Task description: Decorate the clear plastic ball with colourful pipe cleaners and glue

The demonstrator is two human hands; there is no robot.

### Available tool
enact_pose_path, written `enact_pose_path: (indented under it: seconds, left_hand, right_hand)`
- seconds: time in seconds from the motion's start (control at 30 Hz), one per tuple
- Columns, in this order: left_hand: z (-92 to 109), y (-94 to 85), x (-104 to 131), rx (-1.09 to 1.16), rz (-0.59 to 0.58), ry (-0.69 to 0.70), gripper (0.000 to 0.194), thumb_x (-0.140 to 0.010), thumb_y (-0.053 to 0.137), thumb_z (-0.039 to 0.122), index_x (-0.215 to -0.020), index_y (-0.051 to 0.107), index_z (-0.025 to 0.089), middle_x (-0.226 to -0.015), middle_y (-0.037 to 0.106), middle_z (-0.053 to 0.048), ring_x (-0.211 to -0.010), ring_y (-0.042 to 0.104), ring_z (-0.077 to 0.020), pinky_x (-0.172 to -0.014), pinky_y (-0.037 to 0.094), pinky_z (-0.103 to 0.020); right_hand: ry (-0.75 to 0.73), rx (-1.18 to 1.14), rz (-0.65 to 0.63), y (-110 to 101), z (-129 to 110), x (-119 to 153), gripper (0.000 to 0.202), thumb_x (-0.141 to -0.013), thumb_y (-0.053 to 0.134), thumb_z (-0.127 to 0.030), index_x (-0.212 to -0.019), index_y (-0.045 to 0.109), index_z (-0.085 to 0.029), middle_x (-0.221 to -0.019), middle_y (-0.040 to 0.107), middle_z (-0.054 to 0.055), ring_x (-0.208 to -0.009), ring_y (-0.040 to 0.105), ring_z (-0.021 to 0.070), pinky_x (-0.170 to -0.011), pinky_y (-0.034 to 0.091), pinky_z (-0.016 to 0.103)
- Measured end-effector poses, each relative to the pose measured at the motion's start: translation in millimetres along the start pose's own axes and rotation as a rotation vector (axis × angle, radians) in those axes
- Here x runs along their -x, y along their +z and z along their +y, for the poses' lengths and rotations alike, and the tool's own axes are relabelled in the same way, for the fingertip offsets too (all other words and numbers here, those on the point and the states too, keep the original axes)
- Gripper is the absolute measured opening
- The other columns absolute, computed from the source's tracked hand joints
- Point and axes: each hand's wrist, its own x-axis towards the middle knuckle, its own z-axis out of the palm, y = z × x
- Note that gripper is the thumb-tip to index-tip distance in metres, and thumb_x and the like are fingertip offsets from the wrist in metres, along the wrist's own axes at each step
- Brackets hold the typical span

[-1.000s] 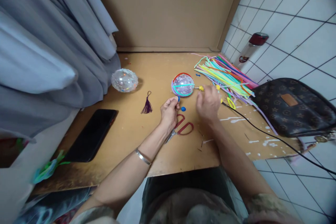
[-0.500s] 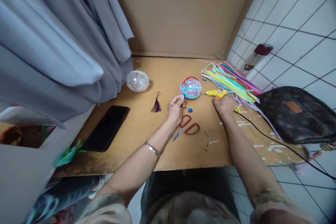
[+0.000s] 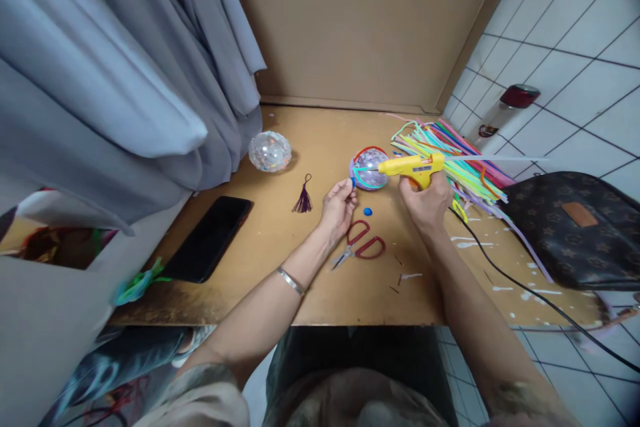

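My right hand [image 3: 427, 203] is closed round a yellow hot glue gun [image 3: 413, 165], with a pale glue stick [image 3: 495, 158] jutting from its back. The nozzle points left, in front of a clear ball [image 3: 367, 179] ringed with red, purple and turquoise strips. My left hand [image 3: 340, 205] pinches a small blue piece [image 3: 353, 182] at the ball's lower left. A blue round piece [image 3: 368, 211] lies just below the ball. Red-handled scissors [image 3: 359, 247] rest by my left wrist, and a dark purple tassel [image 3: 303, 197] lies further left.
Another clear ball [image 3: 270, 151] sits at the back left, near grey cloth [image 3: 210, 80]. A black phone [image 3: 209, 239] lies at left. Coloured pipe cleaners [image 3: 450, 157], a brown bag [image 3: 575, 230] and a clear bottle [image 3: 503, 113] are at right. A black cord [image 3: 505, 263] trails right.
The glue gun in my right hand has come up and left, so its nozzle now overlaps the ball. My left hand keeps its pinch beside the ball. The view has shifted slightly.
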Motion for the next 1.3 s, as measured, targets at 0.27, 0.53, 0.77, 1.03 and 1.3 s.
enact_pose_path:
  seconds: [0.27,0.53,0.77,1.03,1.3]
  left_hand:
    - [5.2,0.7,0.4,-0.065,-0.012,0.071,0.022,-0.073,0.081,0.019,-0.073,0.060,0.014,-0.061,0.053,0.005,-0.053,0.047,-0.0027,-0.054,0.039,-0.015]
    - [4.0,2.2,1.8,-0.082,-0.029,0.091,0.021,-0.074,0.080,0.020,-0.071,0.060,0.014,-0.060,0.053,0.005,-0.053,0.046,-0.0028,-0.054,0.038,-0.015]
    - [4.6,1.6,1.5,-0.100,-0.042,0.093,0.022,-0.074,0.081,0.021,-0.071,0.061,0.015,-0.061,0.053,0.005,-0.054,0.045,-0.0032,-0.055,0.037,-0.016]
    - [3.5,1.8,1.7,-0.127,-0.068,0.105,0.023,-0.074,0.081,0.025,-0.068,0.061,0.015,-0.059,0.052,0.005,-0.054,0.044,-0.0036,-0.054,0.036,-0.016]
    - [3.0,1.7,1.9,-0.142,-0.079,0.119,0.025,-0.074,0.082,0.026,-0.068,0.061,0.015,-0.060,0.051,0.005,-0.054,0.043,-0.0037,-0.054,0.036,-0.017]
  right_hand:
    - [-0.103,0.021,-0.099,-0.3,-2.7,4.3,0.029,-0.078,0.054,-0.036,-0.099,0.060,-0.017,-0.092,0.065,0.013,-0.092,0.062,0.0315,-0.081,0.048,0.043]
    - [-0.126,0.007,-0.106,0.0,-2.1,5.7,0.030,-0.080,0.054,-0.035,-0.102,0.060,-0.016,-0.092,0.065,0.013,-0.092,0.062,0.0305,-0.081,0.049,0.042]
    - [-0.137,0.009,-0.082,2.1,-1.1,6.3,0.027,-0.080,0.054,-0.037,-0.096,0.060,-0.018,-0.090,0.066,0.011,-0.087,0.062,0.0291,-0.079,0.049,0.041]
    - [-0.147,0.009,-0.080,2.0,-0.3,6.6,0.027,-0.080,0.053,-0.036,-0.097,0.061,-0.017,-0.089,0.066,0.012,-0.086,0.063,0.0285,-0.079,0.049,0.041]
    - [-0.146,0.016,-0.087,-0.1,-1.4,6.7,0.027,-0.081,0.052,-0.036,-0.098,0.061,-0.017,-0.090,0.065,0.011,-0.088,0.062,0.0284,-0.080,0.049,0.041]
